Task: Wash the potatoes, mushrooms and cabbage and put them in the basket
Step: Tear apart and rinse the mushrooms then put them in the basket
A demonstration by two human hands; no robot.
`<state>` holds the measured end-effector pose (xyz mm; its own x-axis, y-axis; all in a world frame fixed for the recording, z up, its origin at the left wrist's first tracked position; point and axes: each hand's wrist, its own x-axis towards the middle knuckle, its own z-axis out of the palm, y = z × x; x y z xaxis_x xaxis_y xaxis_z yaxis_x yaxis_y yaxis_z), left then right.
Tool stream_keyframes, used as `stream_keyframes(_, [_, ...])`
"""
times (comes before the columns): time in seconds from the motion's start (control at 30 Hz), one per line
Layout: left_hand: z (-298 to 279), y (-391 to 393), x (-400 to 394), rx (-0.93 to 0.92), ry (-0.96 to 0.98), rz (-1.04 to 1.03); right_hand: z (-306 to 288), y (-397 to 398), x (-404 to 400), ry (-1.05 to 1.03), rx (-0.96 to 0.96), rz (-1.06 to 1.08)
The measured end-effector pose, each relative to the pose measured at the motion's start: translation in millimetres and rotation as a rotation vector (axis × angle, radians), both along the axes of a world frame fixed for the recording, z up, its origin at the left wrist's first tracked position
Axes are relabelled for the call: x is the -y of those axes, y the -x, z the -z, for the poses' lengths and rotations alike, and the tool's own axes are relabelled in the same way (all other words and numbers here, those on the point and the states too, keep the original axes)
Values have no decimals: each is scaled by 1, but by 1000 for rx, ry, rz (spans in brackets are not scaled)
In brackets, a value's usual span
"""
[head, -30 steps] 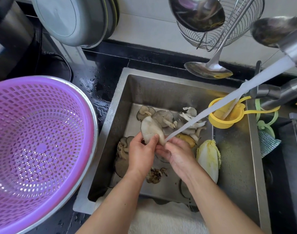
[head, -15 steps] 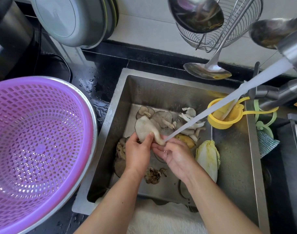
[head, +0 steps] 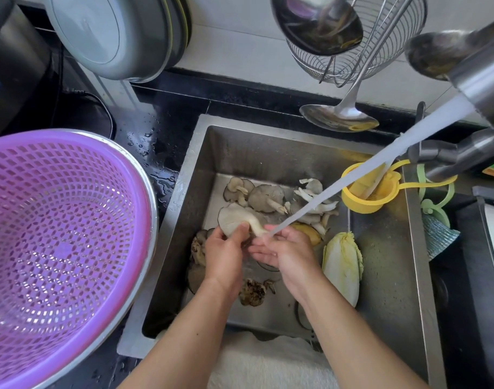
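Note:
My left hand (head: 224, 255) grips a pale oyster mushroom (head: 234, 217) by its stem over the steel sink (head: 394, 276). My right hand (head: 282, 248) lies palm up beside it, fingers relaxed under the water stream (head: 352, 181) that hits the stem. More oyster mushrooms (head: 265, 195) lie at the back of the sink, and darker ones (head: 199, 248) at the left. A potato (head: 310, 233) shows partly behind my right hand. A napa cabbage (head: 342, 265) lies at the right. The purple basket (head: 57, 242) stands empty in a steel bowl on the left counter.
The faucet (head: 481, 85) juts in from the upper right. A yellow strainer (head: 369, 192) hangs on the sink's right rim. Ladles (head: 338, 116) and a wire skimmer (head: 360, 51) hang above. A pot lid (head: 113, 35) leans at the back left. A white towel (head: 268, 363) drapes the front edge.
Both hands have shifted a little left with the mushroom. My right hand has let go of the stem and turned palm up under the stream.

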<state>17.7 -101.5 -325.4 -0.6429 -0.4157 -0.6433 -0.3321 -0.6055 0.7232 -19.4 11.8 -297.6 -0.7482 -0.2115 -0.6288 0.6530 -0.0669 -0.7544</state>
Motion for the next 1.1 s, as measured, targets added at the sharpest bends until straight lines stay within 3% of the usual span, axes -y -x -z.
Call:
stream_keyframes(0.13, [2,-1,4,-45,-247,-28,-1,-7,-4,162,73,90])
stream_keyframes(0.3, [-2,0,6,-173,-423,-9,-1,-7,-15,137,58,139])
stream_keyframes(0.43, [-2,0,7,-172,-474,47,-4,-5,-15,100,51,104])
stream_keyframes(0.5, [-4,0,5,-135,-442,91,-3,-8,-13,-35,-62,38])
stream_keyframes(0.63, [-1,2,2,-33,-349,12,4,-13,-17,-631,-499,-163])
stream_keyframes(0.7, [2,2,3,8,-351,5,3,-14,-20,-762,-594,-214])
stream_keyframes(0.8, [3,1,4,49,-456,31,7,-13,-22,-736,-593,-224])
stream_keyframes(0.93, [0,2,5,-39,-583,97,3,-15,-20,-607,-552,-133])
stream_keyframes(1.1, [1,2,4,-98,-588,123,2,-18,-19,-482,-288,35])
